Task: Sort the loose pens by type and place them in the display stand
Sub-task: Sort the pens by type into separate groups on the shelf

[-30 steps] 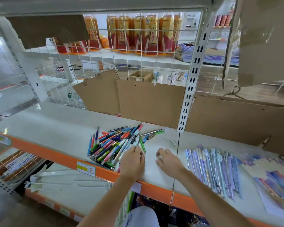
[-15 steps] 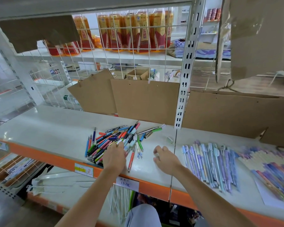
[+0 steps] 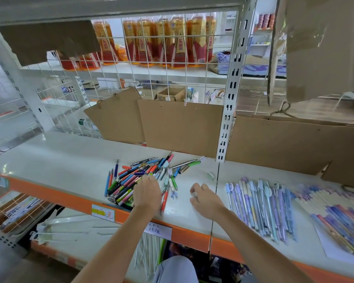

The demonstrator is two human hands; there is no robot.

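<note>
A heap of loose mixed pens [image 3: 129, 180] in blue, green, orange and pink lies on the white shelf [image 3: 59, 160]. My left hand [image 3: 147, 193] rests palm down on the heap's right side, fingertips among the pens. An orange pen [image 3: 165, 199] and a few short ones lie scattered just right of that hand. My right hand [image 3: 202, 198] is curled on the bare shelf further right. Something small and white shows at its fingers, but I cannot tell if it is held. Right of it lies a sorted row of pastel purple and blue pens [image 3: 260, 205].
Another batch of pastel pens [image 3: 335, 217] lies on white paper at far right. A silver pen and a green pen [image 3: 184, 164] lie behind the heap, with a small green cap [image 3: 210, 175] nearby. Cardboard sheets [image 3: 180, 127] and a slotted upright post [image 3: 229, 99] line the back. The orange shelf edge [image 3: 49, 193] runs along the front.
My left hand has moved left from the heap's right edge onto the heap. Several pens now lie spread to its right. The right hand has barely moved.
</note>
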